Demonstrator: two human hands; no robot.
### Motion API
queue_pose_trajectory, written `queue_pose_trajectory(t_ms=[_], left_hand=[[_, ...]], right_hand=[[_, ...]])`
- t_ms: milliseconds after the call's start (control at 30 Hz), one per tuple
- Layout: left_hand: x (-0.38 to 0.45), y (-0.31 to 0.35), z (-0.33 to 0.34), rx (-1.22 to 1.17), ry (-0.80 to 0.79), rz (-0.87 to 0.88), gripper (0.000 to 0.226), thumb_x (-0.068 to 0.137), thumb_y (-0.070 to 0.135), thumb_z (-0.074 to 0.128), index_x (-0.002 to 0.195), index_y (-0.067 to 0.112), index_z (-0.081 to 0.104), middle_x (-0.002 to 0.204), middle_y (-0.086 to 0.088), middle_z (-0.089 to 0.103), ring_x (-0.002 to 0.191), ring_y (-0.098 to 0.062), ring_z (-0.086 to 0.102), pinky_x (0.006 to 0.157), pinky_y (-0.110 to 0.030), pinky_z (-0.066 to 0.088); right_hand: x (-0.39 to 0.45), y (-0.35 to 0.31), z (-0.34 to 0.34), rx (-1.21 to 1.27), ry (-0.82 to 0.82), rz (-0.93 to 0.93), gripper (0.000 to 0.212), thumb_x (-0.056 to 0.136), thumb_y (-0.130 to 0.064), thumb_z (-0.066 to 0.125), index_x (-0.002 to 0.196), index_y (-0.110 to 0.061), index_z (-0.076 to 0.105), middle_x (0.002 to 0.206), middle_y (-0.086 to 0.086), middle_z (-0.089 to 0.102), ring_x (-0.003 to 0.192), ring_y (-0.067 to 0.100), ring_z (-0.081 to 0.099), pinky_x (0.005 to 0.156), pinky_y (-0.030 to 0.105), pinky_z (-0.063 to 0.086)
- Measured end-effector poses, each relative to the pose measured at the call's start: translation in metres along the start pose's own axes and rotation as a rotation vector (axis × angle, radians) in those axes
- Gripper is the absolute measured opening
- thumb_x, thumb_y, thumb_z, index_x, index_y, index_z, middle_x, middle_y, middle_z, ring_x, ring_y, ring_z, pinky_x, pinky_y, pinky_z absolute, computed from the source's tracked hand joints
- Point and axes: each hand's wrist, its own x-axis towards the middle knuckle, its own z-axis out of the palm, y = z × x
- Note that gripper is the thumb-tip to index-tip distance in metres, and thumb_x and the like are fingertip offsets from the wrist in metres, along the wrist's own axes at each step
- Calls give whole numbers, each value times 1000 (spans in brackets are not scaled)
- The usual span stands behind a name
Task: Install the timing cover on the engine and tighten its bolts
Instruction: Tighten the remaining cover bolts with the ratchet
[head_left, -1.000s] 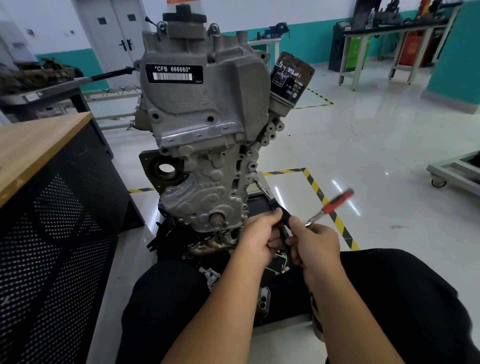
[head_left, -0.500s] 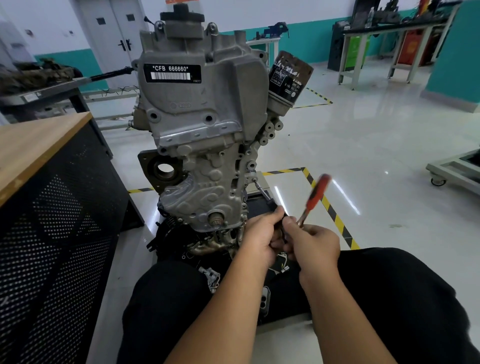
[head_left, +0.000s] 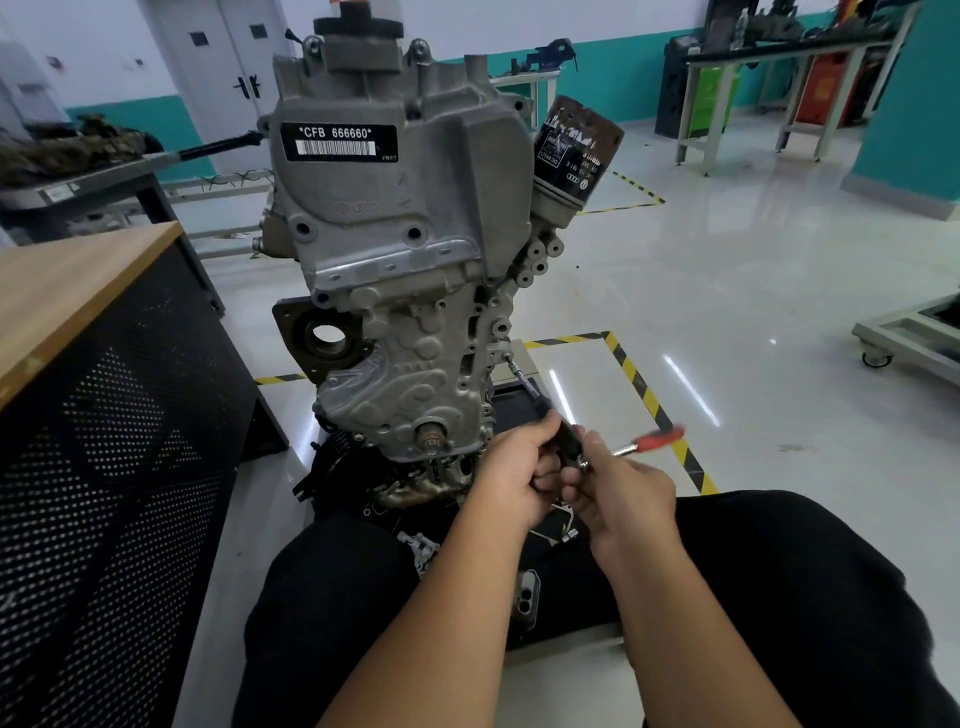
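The grey engine (head_left: 395, 218) stands upright in front of me, with the ribbed timing cover (head_left: 415, 374) on its lower face. A ratchet with a long extension (head_left: 522, 379) reaches a bolt on the cover's right edge. My left hand (head_left: 514, 467) grips the dark ratchet head and extension. My right hand (head_left: 618, 483) holds the ratchet by its shaft. The red handle (head_left: 657, 440) sticks out to the right, blurred by motion.
A wooden-topped cabinet with black perforated sides (head_left: 104, 415) stands close on the left. A black oil filter (head_left: 576, 150) juts from the engine's upper right. My knees flank a dark tray with a phone (head_left: 524, 597). Yellow-black floor tape (head_left: 649, 400) and a wheeled frame (head_left: 909, 338) lie right.
The red ratchet handle swung up toward vertical half a second ago and has now swung back down to the right. Both hands stay at the ratchet head.
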Motion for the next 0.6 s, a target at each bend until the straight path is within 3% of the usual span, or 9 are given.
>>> queue_pose_trajectory(t_ms=[67, 133, 200, 300, 467, 500, 600], left_hand=[[0, -1, 1, 9, 14, 31, 26, 98, 31, 65, 95, 5, 70, 43, 4, 50, 30, -7, 34, 35, -16, 24], [0, -2, 3, -13, 27, 57, 28, 97, 31, 67, 98, 3, 71, 47, 3, 57, 31, -6, 40, 35, -15, 27], [1, 0, 4, -32, 21, 41, 29, 94, 33, 70, 95, 4, 72, 50, 4, 55, 34, -7, 38, 35, -16, 27], [2, 1, 1, -57, 3, 10, 28, 93, 33, 71, 73, 13, 70, 55, 3, 42, 33, -5, 29, 33, -17, 21], [-1, -1, 1, -21, 8, 30, 31, 97, 32, 67, 99, 2, 71, 42, 5, 53, 29, -7, 42, 34, -14, 29], [0, -1, 1, -32, 4, 21, 31, 95, 35, 69, 94, 4, 72, 42, 4, 51, 30, -8, 41, 35, -14, 29], [2, 2, -1, -57, -2, 7, 30, 90, 37, 74, 71, 14, 72, 48, 3, 40, 33, -8, 31, 34, -15, 23]], right_hand=[[3, 4, -2, -359, 64, -234, 15, 86, -24, 82, 80, -16, 71, 65, 5, 74, 57, 19, 73, 62, 40, 65], [2, 8, -3, -482, 105, -365, 17, 80, -27, 87, 78, -24, 70, 65, -2, 75, 60, 16, 74, 67, 42, 65], [-1, 7, -2, -321, 62, -294, 18, 80, -26, 87, 82, -17, 72, 67, 3, 76, 62, 21, 76, 65, 40, 65], [-1, 1, 0, 66, -18, -47, 25, 89, -19, 80, 85, 2, 68, 64, 15, 74, 57, 26, 74, 54, 31, 60], [2, 7, -2, -424, 80, -298, 20, 79, -25, 88, 76, -15, 70, 64, 4, 75, 61, 21, 75, 67, 43, 65], [-1, 7, -1, -393, 59, -289, 21, 79, -25, 88, 77, -12, 70, 64, 5, 74, 59, 22, 75, 65, 43, 65], [-4, -3, 1, 35, -56, -19, 26, 89, -20, 80, 86, 3, 68, 59, 13, 71, 50, 24, 71, 51, 31, 59]])
